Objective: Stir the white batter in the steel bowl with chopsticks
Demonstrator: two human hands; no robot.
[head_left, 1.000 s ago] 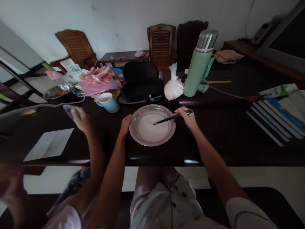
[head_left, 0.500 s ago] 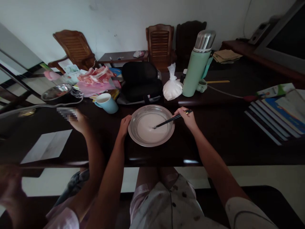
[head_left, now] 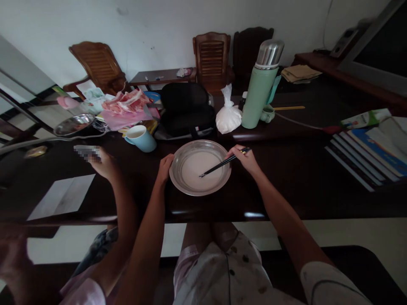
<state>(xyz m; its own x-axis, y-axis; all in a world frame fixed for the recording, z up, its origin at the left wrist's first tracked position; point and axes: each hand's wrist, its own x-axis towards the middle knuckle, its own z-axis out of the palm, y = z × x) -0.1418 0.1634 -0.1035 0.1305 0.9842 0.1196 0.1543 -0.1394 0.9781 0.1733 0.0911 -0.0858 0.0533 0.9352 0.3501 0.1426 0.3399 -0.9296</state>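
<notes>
A metal bowl [head_left: 178,184] stands on the dark table near its front edge, with a pale, milky liquid [head_left: 193,167] in it. My left hand [head_left: 165,166] grips the bowl's left rim. Black chopsticks [head_left: 219,165] are pinched in my right hand [head_left: 244,157] at the bowl's right side, and their tips dip into the liquid near its middle. Behind the bowl, a tied plastic bag of white powder [head_left: 228,118] sits beside a tall green thermos [head_left: 260,91].
A light blue mug [head_left: 144,142], an open black bag [head_left: 187,112] and raw meat on pink plastic [head_left: 127,103] are at the back left. Another person's hand [head_left: 106,165] holds a blurred item over the table's left side. Stacked books [head_left: 365,159] lie at the right.
The chopstick tips have moved a little left and toward me in the liquid, my right hand along with them. My left hand keeps its hold on the bowl's rim.
</notes>
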